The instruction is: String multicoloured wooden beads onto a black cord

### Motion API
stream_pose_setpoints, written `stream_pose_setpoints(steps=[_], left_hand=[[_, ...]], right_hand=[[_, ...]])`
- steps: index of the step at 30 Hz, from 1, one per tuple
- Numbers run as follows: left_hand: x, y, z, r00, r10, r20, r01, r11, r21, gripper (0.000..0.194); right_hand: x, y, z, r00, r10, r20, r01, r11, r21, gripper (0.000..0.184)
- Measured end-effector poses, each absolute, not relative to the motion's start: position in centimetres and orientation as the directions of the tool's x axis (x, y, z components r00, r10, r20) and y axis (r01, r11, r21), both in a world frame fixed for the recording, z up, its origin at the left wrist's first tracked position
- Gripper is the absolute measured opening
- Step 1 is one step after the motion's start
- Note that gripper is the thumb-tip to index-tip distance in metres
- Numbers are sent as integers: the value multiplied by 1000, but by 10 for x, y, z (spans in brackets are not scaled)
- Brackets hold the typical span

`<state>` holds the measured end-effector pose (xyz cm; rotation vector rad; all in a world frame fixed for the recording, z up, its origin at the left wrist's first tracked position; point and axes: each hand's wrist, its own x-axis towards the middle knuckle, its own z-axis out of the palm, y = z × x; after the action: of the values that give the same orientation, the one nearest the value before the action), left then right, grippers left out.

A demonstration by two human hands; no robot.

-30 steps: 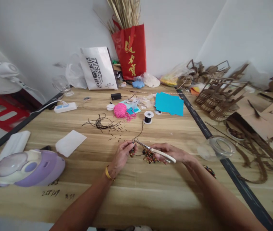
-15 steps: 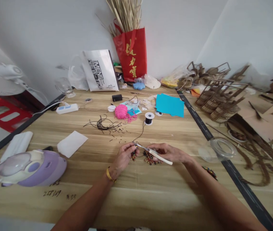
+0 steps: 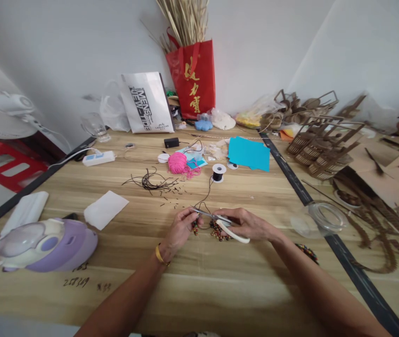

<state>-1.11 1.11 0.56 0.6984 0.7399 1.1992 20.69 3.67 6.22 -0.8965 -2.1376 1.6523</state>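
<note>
My right hand (image 3: 243, 223) grips a pair of scissors (image 3: 232, 232) with white handles, the blades pointing left toward my other hand. Pinched in the fingers of my left hand (image 3: 182, 224) is a strand of colourful beads (image 3: 195, 228) on dark cord, and the scissor tips reach those fingertips. A thin black cord (image 3: 208, 189) runs from there up to a white spool (image 3: 218, 173) wound with black cord. Under the scissors and my right hand lies a cluster of dark, multicoloured beads (image 3: 218, 232), partly hidden.
Cut cord bits (image 3: 173, 192) and a tangle of black cord (image 3: 148, 180) lie beyond my hands. Pink yarn (image 3: 177, 163) and blue sheets (image 3: 248, 153) are farther back. A purple-and-white appliance (image 3: 52, 245) stands left; a beaded bracelet (image 3: 307, 252) and clear container (image 3: 328, 217) lie right.
The scissors have shifted slightly and their handles have spread, with the blades now apart near my left fingertips. My left hand has hardly moved.
</note>
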Motion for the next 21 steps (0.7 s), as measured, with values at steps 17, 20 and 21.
stream_pose_setpoints(steps=[17,20,21], left_hand=[[-14,15,3,146,985,-93,-601,163,782,22],[-15,15,2,133,987,-91,-611,154,777,21],[-15,15,1,125,988,-91,-616,149,774,21]], right_hand=[[194,49,62,-758,641,-125,315,191,-930,38],[193,50,64,-758,643,-110,317,216,-924,37],[192,50,64,-758,644,-99,317,231,-920,36]])
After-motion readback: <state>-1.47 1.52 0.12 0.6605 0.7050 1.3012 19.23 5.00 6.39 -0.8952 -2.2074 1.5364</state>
